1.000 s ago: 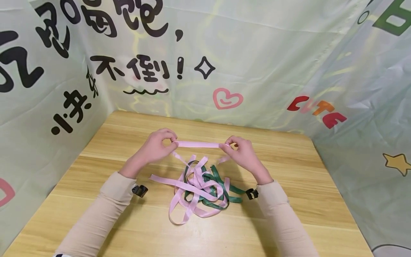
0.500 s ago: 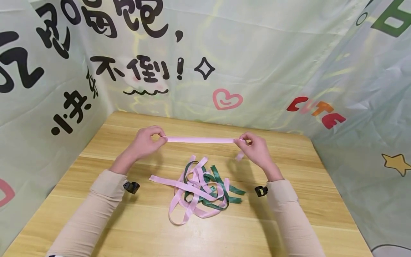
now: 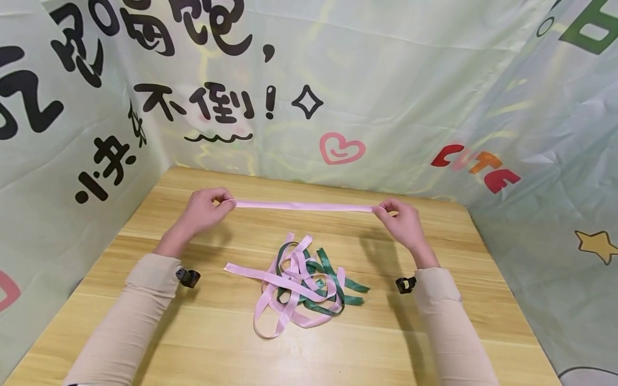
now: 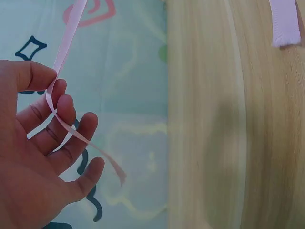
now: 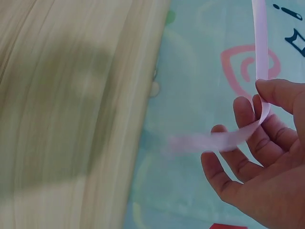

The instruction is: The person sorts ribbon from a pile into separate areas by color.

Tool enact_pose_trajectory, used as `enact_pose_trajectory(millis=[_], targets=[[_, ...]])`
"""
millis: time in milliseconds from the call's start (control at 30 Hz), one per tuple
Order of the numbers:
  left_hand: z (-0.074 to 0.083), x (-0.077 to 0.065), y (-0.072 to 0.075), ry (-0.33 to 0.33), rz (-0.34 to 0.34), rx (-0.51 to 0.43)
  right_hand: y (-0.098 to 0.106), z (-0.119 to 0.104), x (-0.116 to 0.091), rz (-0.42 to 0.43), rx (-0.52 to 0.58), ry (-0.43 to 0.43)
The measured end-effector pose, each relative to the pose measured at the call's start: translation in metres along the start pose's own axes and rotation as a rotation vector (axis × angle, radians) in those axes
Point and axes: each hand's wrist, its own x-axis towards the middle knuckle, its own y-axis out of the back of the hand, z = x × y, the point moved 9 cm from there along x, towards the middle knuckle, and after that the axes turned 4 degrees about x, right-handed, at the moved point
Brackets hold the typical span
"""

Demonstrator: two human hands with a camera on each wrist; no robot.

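Observation:
A pink ribbon (image 3: pixel 304 206) is stretched level above the far part of the table. My left hand (image 3: pixel 205 208) pinches it near one end between thumb and index finger; in the left wrist view a short tail of the ribbon (image 4: pixel 76 132) hangs past the fingers. At the other end my right hand (image 3: pixel 402 221) pinches the same ribbon, and its loose tail (image 5: pixel 205 142) blurs in the right wrist view. Below and between the hands lies a tangled heap of pink ribbons (image 3: pixel 275 279) and green ribbons (image 3: pixel 325 262), touched by neither hand.
The wooden table (image 3: pixel 299 359) carries the heap near its middle. Printed cloth walls (image 3: pixel 386 96) enclose its back and both sides. A small black camera sits at the left wrist (image 3: pixel 188 277) and another at the right wrist (image 3: pixel 405 284).
Both hands have moved apart, left hand leftward and right hand rightward, and slightly farther away. The held ribbon's visible span has grown longer. The heap has stayed in place.

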Motion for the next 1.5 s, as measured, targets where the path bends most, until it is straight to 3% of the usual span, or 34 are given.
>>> enact_pose_trajectory(millis=[367,667,900,1333,1500], targets=[[-0.023,0.011,0.008,0.074,0.01,0.069,0.009,0.019,0.005,-0.023,-0.023,-0.069],[-0.043,0.026,0.005,0.138,0.015,0.107,0.005,0.032,0.016,-0.044,-0.028,-0.131],[-0.049,0.036,-0.004,0.154,0.036,0.136,-0.002,0.043,0.026,-0.038,-0.024,-0.158],[-0.068,0.044,-0.029,0.257,-0.025,0.168,-0.021,0.063,0.041,-0.013,-0.049,-0.177],[-0.073,0.046,-0.034,0.263,-0.027,0.187,-0.023,0.069,0.042,-0.015,-0.046,-0.207]])
